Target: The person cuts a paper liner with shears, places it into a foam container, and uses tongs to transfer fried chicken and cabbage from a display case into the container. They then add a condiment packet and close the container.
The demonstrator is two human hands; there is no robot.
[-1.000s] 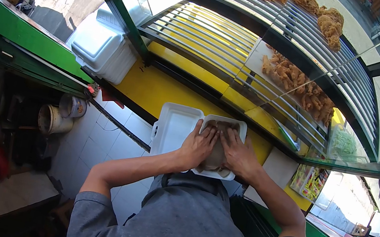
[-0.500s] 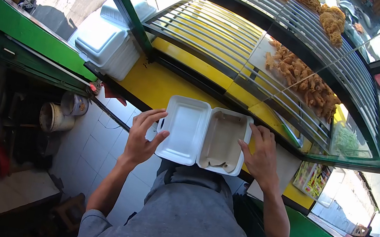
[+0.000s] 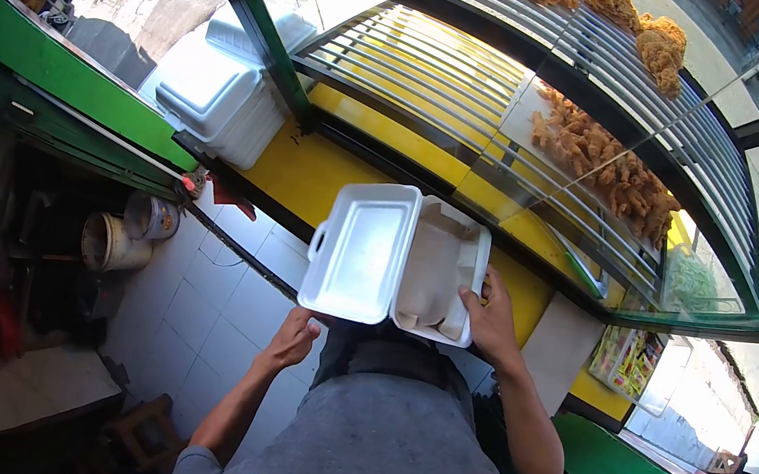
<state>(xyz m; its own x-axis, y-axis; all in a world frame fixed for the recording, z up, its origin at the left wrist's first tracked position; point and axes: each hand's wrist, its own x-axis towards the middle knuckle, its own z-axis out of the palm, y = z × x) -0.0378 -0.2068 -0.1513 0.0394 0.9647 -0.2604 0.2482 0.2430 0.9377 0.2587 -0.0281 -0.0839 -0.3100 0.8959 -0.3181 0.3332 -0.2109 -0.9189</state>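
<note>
A white foam takeaway box (image 3: 359, 249) hangs unfolded above my lap, its lid side to the left and its base to the right. Brown paper (image 3: 438, 268) lines the base, with folds standing up along the sides. My right hand (image 3: 493, 326) grips the base at its right wall, thumb over the rim near the paper. Below the lid's lower left corner is my left hand (image 3: 291, 338), fingers curled in and partly hidden by the lid; I cannot tell what they hold.
Stacked foam boxes (image 3: 221, 97) stand at the left on the yellow counter (image 3: 295, 171). Ahead, slatted display racks (image 3: 410, 65) carry fried chicken (image 3: 661, 48) above and smaller fried pieces (image 3: 606, 160) below. Tongs (image 3: 578, 262) lie near a bag of shredded greens (image 3: 691, 282). Buckets (image 3: 114, 243) sit lower left.
My left hand has dropped from the lid's left edge to below its lower corner and curled. My right hand has closed on the base's side. The box has tilted, and the paper's folds have shifted.
</note>
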